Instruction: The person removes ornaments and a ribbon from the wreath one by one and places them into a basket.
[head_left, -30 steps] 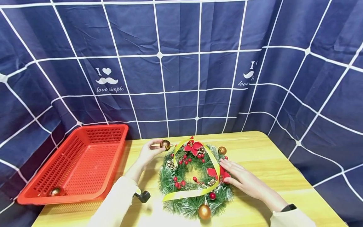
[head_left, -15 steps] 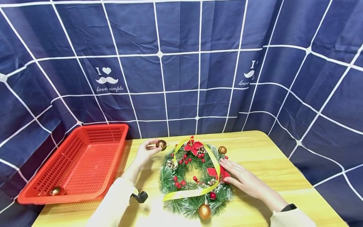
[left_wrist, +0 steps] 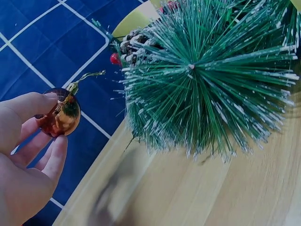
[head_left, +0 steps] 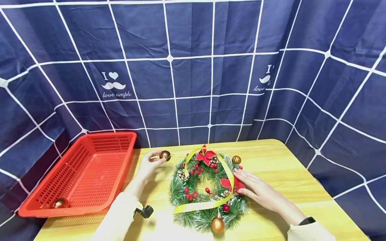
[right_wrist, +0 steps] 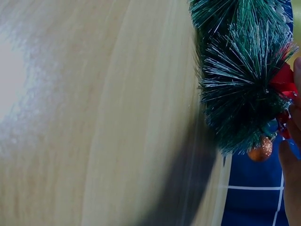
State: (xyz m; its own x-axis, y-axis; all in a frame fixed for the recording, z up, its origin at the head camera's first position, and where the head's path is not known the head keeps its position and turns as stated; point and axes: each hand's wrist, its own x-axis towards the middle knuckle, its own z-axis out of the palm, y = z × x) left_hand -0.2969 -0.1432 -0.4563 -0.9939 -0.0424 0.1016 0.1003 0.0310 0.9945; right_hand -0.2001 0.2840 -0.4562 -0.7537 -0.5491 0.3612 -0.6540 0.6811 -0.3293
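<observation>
My left hand (head_left: 148, 164) pinches a shiny copper-brown bauble (left_wrist: 65, 115) between thumb and fingertips, left of the wreath. A short gold loop sticks out from the bauble's top towards the wreath. The green Christmas wreath (head_left: 181, 190) lies on the table, with red berries, pinecones and red fabric flowers (head_left: 205, 156). A yellow ribbon (head_left: 227, 170) curves up over it. Matte gold bauble (head_left: 217, 225) hangs at its near edge, and a glittery one (head_left: 236, 160) sits at its far right. My right hand (head_left: 262, 192) rests with extended fingers on the wreath's right side, by a red flower.
A red plastic basket (head_left: 113, 197) stands at the table's left, with another shiny bauble (head_left: 58, 203) in its near left corner. The wooden table (head_left: 289, 170) ends at a dark blue curtain (head_left: 193, 77) with white lines.
My left hand has moved left, away from the wreath, carrying the copper-brown bauble. The right hand and the wreath have stayed where they were.
</observation>
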